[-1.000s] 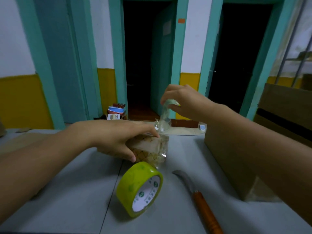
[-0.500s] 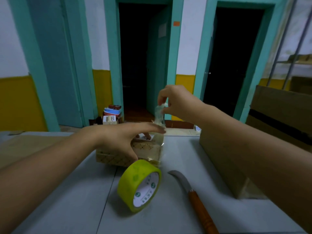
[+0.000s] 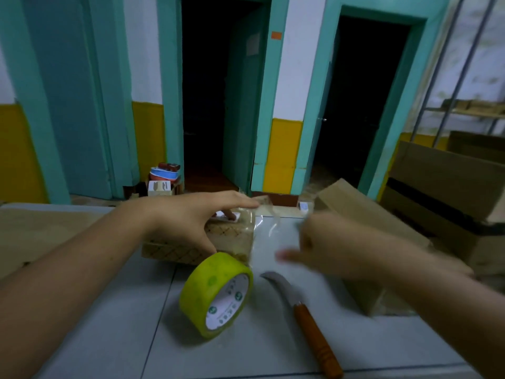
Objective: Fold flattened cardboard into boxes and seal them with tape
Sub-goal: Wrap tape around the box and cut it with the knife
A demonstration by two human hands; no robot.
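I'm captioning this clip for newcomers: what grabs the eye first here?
The yellow-green tape roll stands on edge at the middle of the grey table, the brightest thing in view. Just right of it lies a curved knife with an orange handle. Behind them the left hand presses on a small lattice-patterned box, while the right hand is a blur beside it.

Tape roll (image 3: 216, 294): yellow-green with faint greener dots. Its core label is white with green print.
Small box (image 3: 177, 248): tan, dark diagonal lattice pattern.
Knife handle (image 3: 318, 346): orange-brown. Blade (image 3: 274, 280): dull grey.
Surface (image 3: 95, 337): pale grey.
Cardboard box (image 3: 352, 212): plain brown.
Door frame (image 3: 317, 105): teal.
Wall (image 3: 289, 64): white above, mustard-yellow band below.
Film (image 3: 266, 236): clear, glossy.
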